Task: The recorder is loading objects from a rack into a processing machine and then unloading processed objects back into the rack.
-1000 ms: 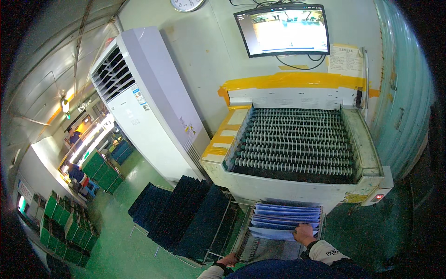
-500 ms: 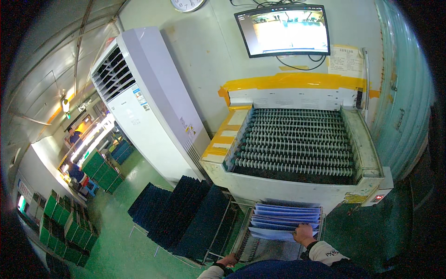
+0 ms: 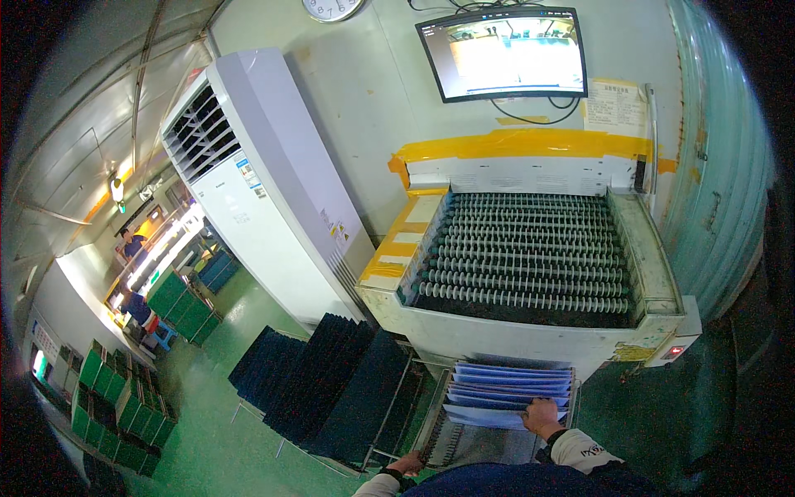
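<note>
A metal rack [image 3: 507,447] with slotted, comb-like sides stands low in front of me. Several thin blue-white panels [image 3: 482,416] stand upright in its far part, one behind another. My right hand [image 3: 542,417] is closed on the top edge of the nearest panel, close to its right corner. At the rack's near left side, my left hand [image 3: 407,465] is closed round the rack's edge; the fingertips are partly hidden. The nearer part of the rack shows bare metal between its toothed sides. My dark clothing covers its near edge.
A roller conveyor machine [image 3: 526,257] stands just beyond the rack. To the left, dark panels [image 3: 319,389] fill another rack, beside a tall white air conditioner [image 3: 257,190]. A monitor [image 3: 503,56] hangs above. Green crates [image 3: 116,406] and two people [image 3: 137,306] are far left.
</note>
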Tool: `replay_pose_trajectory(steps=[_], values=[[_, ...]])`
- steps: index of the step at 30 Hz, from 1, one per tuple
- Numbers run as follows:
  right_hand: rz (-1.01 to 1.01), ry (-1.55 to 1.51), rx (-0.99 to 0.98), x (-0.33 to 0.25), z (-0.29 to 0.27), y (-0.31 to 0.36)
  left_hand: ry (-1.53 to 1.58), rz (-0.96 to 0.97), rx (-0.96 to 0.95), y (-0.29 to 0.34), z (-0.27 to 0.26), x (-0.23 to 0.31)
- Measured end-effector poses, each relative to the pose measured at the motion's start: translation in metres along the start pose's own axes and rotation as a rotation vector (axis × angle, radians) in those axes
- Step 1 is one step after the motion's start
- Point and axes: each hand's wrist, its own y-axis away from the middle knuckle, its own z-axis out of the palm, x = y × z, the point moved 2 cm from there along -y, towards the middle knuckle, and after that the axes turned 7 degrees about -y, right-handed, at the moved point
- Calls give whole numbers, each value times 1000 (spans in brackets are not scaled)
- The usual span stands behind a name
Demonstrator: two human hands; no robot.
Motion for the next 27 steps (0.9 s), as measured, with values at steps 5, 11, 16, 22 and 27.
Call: replay_pose_trajectory(steps=[5, 11, 16, 22, 27], values=[[8, 1, 6, 0, -1, 1, -104, 54, 9, -21, -2, -16], [6, 4, 6, 0, 1, -1, -17, 117, -50, -27, -7, -31], [3, 3, 0, 2, -1, 0, -86, 183, -40, -14, -2, -22], [20, 9, -37, -1, -4, 0, -9, 63, -56, -17, -4, -16], [22, 8, -70, -3, -7, 0, -209, 200, -9, -16, -3, -22]])
